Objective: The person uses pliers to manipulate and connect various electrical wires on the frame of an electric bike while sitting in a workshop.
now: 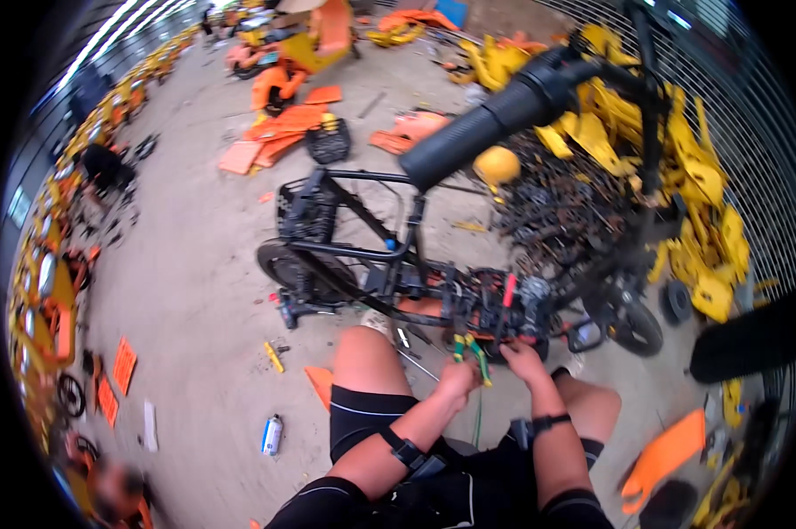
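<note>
My left hand is closed on green-and-yellow-handled pliers, below the open middle of a stripped black scooter frame. My right hand is at that section's lower edge, to the right of the pliers, its fingers curled on something I cannot make out. Dark parts and wiring fill the middle section, with a red bar-like piece among them. The black handlebar grip looms above, the rear wheel is on the left and the front wheel on the right.
Yellow panels and dark metal scrap pile at right by a mesh wall. Orange panels lie behind. A spray can lies lower left. Scooters line the left side, with a crouching person and another person.
</note>
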### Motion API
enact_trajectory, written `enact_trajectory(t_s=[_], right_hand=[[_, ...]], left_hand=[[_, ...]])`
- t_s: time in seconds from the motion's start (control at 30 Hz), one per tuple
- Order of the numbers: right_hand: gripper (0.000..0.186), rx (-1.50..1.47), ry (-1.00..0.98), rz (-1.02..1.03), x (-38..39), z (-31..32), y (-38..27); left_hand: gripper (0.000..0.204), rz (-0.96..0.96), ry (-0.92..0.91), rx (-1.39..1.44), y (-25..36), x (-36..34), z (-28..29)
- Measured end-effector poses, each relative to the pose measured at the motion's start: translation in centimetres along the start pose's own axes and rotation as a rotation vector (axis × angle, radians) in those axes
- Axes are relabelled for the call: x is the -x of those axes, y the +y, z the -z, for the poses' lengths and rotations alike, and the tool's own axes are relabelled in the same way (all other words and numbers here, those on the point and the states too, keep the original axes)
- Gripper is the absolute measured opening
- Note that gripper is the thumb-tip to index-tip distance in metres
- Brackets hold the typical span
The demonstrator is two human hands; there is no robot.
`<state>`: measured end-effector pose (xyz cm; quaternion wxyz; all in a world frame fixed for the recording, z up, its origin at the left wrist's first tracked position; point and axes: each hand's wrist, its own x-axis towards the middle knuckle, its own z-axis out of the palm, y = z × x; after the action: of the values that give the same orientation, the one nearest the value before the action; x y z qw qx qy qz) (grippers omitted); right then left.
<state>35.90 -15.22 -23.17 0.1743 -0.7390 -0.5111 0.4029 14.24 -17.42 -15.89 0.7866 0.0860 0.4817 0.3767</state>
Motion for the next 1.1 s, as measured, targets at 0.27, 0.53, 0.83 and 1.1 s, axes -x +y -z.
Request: enact_trajectory(t_s=[0.27, 0.53, 0.83, 1.1], right_hand=[[0.053, -0.460, -0.315, -0.061, 9.9, 2.9, -11.1], [0.061, -0.887, -0.334, 0.022, 10.9, -0.2, -9.9], [0.057, -1.018, -0.247, -0.139, 9.9, -1.6, -10.2], [0.077, -0.907, -0.242, -0.106, 7.9, -3.5, -11.3]], left_hand=[[0.060, -0.366, 0.064, -0.425, -1.6, 2.6, -0.8], [0.062, -1.015, -0.039, -0.924, -4.3, 2.8, -1.1], [0.054, -1.009, 0.092, -1.056, -5.3, 1.8, -1.0], [0.051, -0.937, 0.123, -1.025, -3.2, 2.0, 0.2]])
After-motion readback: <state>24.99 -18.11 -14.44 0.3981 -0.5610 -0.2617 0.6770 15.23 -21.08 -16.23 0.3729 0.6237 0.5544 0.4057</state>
